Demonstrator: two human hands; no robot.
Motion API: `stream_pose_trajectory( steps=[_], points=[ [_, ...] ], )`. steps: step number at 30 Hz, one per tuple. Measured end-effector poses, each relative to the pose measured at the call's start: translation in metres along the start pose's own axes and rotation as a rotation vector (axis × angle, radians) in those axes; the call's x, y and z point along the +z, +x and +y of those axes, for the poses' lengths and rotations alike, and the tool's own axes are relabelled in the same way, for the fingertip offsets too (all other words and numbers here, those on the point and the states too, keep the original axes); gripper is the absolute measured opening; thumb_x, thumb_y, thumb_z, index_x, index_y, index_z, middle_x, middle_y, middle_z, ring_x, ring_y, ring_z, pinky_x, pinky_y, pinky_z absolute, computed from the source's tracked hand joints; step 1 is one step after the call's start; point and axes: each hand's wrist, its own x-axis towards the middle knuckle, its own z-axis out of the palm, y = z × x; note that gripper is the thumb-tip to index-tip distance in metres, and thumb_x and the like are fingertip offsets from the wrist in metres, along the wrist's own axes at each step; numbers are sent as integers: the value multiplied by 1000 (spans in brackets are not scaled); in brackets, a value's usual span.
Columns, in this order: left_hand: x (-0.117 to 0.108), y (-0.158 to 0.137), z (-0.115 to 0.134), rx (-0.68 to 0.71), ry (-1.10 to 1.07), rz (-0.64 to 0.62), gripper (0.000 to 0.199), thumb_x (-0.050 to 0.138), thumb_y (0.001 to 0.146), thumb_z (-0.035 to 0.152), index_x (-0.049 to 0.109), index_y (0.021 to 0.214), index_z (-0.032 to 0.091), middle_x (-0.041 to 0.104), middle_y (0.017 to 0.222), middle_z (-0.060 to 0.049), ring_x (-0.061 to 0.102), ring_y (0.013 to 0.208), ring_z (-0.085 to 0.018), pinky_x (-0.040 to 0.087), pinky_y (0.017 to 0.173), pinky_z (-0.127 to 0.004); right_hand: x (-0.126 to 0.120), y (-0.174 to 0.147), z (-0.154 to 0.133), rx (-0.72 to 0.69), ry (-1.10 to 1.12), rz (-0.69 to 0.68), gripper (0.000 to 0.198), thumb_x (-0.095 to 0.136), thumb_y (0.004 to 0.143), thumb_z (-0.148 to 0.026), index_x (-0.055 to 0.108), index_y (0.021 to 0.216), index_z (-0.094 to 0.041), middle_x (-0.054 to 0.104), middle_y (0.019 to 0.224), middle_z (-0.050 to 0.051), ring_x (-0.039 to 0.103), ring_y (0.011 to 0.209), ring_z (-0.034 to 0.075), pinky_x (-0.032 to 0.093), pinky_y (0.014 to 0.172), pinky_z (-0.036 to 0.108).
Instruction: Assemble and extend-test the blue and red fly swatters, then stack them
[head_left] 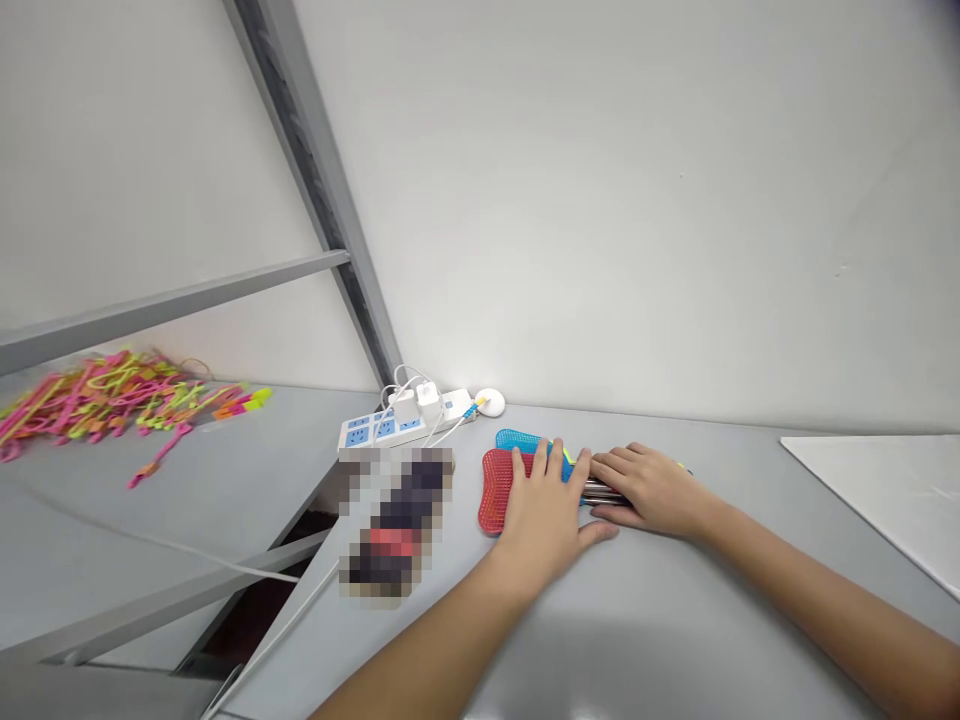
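A red fly swatter (495,492) with a mesh head lies on the grey table, overlapping a blue fly swatter (517,440) behind it. My left hand (544,512) rests flat across their heads, fingers spread. Just right of it, several shiny metal handles (600,490) lie side by side in a bundle. Over these handles my right hand (649,488) is closed, fingers together on top and thumb along the near side. Bits of yellow show near my fingertips. The far ends of the handles are mostly hidden under my right hand.
A white power strip (409,425) with plugged-in chargers and a round white device (490,402) stand by the wall. A pixelated item (397,530) lies left of the swatters. Pink and yellow plastic pieces (112,395) are heaped on the left table. A white sheet (892,490) lies at right.
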Motion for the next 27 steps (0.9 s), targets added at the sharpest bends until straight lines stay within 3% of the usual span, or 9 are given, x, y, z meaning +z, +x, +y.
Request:
stream_pose_trajectory(
  steps=[4,9,13,16,19,22,25,27],
  points=[
    [-3,6,-11,-98,71,49,100,59,70,78,33,151,23,29,156,-22,18,142,-47,21,105,-70,6,8,17,-28,-26,21,51,40,99,-47,47,139,-17,68,115,13,63,96,26,45,79,39],
    [0,9,-19,-176,108,70,93,44,77,81,33,150,25,29,156,-19,20,142,-46,18,107,-69,7,10,26,-37,-52,45,52,42,99,-46,43,142,-17,63,127,14,63,106,28,47,87,43],
    [1,10,-17,-171,97,76,85,36,84,78,32,150,26,28,157,-17,20,144,-41,16,109,-68,1,2,7,49,-80,109,65,45,97,-47,30,150,-14,46,146,19,47,130,34,37,103,55],
    [0,11,-14,-134,58,64,78,37,88,72,32,149,24,27,158,-18,19,145,-40,18,108,-69,-1,-13,-16,137,-70,234,59,48,97,-38,31,148,-14,43,149,18,41,136,33,36,106,54],
    [-4,11,-10,-61,17,100,73,39,92,65,31,149,21,26,158,-19,19,146,-38,17,109,-69,1,-30,-34,110,58,414,49,54,92,-24,43,139,-17,52,140,17,50,127,31,43,100,51],
    [-7,8,1,93,-67,183,64,44,95,55,32,146,19,31,155,-18,25,144,-34,15,113,-64,2,-43,-42,86,227,581,36,55,89,-16,52,124,-21,65,115,12,61,105,25,51,85,43],
    [-5,1,16,240,-239,294,52,48,96,39,35,141,18,44,146,-15,39,134,-26,27,112,-50,2,-46,-44,164,265,650,22,46,92,-13,52,111,-22,65,94,8,63,86,20,52,73,36],
    [-2,-3,25,267,-314,340,43,48,94,32,40,133,16,52,133,-14,47,124,-23,38,104,-42,2,-44,-42,187,263,640,16,44,93,-14,52,103,-23,64,85,4,62,77,17,51,68,33]
  ],
)
